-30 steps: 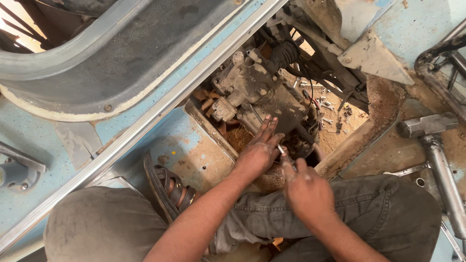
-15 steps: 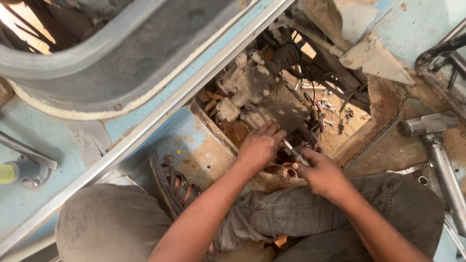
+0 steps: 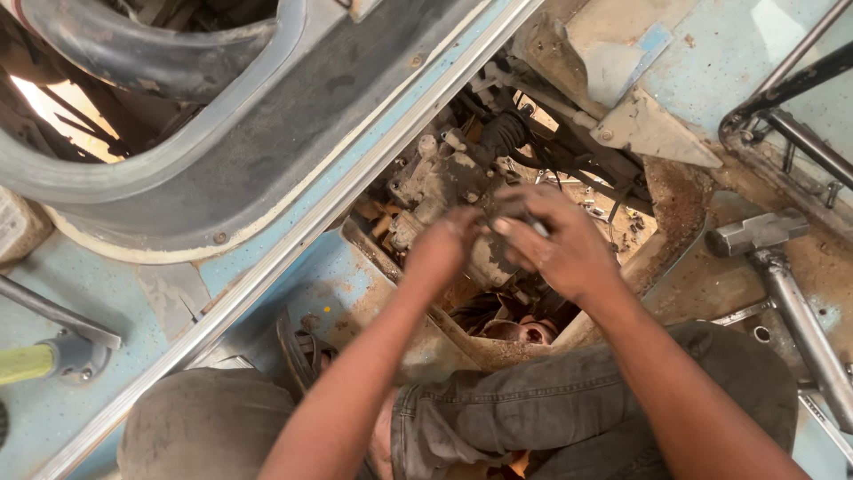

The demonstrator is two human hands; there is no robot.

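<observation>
Down in the floor opening, among one grimy gearbox-like assembly with cables and rods: a small dark metal tool or part, blurred, pinched by the right hand between thumb and curled fingers. Just beside it, the left hand, loosely fisted over the assembly; whether closed on anything, cannot tell. Two hands, then, both above the one opening, nearly touching.

Inside the opening besides the assembly: rust, dirt, loose debris, a black ribbed boot, and lower down what looks like another person's head, partly hidden.

Around it: worn blue metal floor, one long aluminium strip running diagonally, one sledgehammer lying at right, one sandal by the left knee, one yellow-handled tool at far left.

Against half a second ago: both hands higher over the assembly, no longer low at the opening's near edge; the view shifted, hammer lower in frame.
</observation>
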